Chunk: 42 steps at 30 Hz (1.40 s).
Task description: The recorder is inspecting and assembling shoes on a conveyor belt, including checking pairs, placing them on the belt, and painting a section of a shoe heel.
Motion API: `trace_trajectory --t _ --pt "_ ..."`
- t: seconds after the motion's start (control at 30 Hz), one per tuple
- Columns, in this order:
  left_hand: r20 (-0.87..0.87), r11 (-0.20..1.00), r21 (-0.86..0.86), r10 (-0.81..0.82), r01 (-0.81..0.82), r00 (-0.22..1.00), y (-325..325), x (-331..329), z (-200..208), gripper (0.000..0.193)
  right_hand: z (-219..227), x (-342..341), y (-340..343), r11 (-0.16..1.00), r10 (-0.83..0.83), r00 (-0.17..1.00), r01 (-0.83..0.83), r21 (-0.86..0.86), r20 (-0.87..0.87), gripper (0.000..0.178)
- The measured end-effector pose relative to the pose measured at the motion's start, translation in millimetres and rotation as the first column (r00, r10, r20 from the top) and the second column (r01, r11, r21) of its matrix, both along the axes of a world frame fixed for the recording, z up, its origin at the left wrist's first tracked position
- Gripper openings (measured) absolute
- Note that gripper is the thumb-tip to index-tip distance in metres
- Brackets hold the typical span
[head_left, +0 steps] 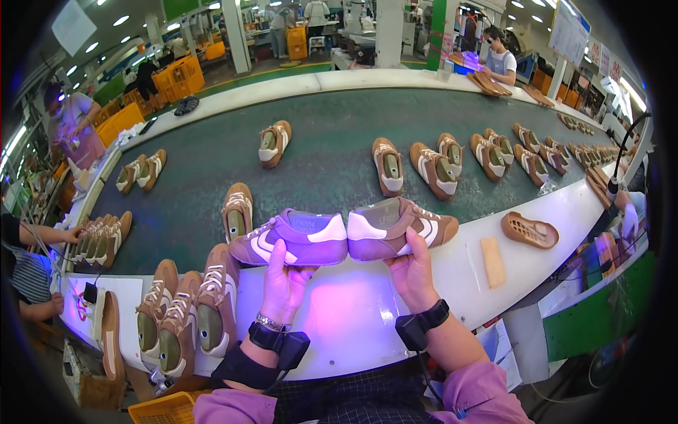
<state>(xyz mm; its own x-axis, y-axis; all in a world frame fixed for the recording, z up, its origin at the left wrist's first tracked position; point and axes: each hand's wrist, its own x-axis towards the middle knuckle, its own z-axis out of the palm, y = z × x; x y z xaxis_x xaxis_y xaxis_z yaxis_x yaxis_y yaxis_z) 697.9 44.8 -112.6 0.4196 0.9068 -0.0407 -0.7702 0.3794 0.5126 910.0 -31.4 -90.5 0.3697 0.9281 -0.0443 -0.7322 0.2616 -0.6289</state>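
Observation:
My left hand [284,284] grips a brown sneaker [299,240] with white side stripes, its thumb against the side and toe pointing left. My right hand [412,274] holds a matching sneaker [400,225], toe pointing right. The two white heels meet or nearly meet above the white worktop [353,318]. Green lasts fill both shoes. Purple light tints the left shoe and the worktop below. Beside my left forearm stand several more brown sneakers [185,311] with lasts inside. Another sneaker [239,210] sits just behind the held left one.
A green conveyor belt [318,152] carries several brown sneakers, many grouped at right [489,155]. On the worktop lie a brown outsole [530,230] and a tan block [493,261]. A co-worker's hand [69,234] touches shoes at far left. A yellow crate [166,410] sits below.

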Motion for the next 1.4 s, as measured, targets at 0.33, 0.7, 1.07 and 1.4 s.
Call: trace_trajectory --t 0.33,0.7,1.07,1.4 --pt "-0.236 0.987 0.109 0.143 -0.120 0.961 -1 -10 12 0.044 -9 11 2 1.000 -0.013 0.982 0.008 0.025 0.187 0.045" --pt "-0.250 0.989 0.106 0.131 -0.107 0.959 0 -10 8 0.043 -8 13 1 0.999 -0.013 0.990 0.009 0.034 0.138 0.047" --pt "-0.149 0.997 0.020 0.082 -0.080 0.985 -4 3 11 0.049 3 9 -5 0.995 0.084 0.995 -0.081 -0.053 0.063 0.049" --pt "0.051 0.934 -0.061 -0.349 0.351 0.936 -29 28 10 0.058 -1 2 -8 0.792 0.575 0.759 -0.610 -0.027 -0.305 0.055"
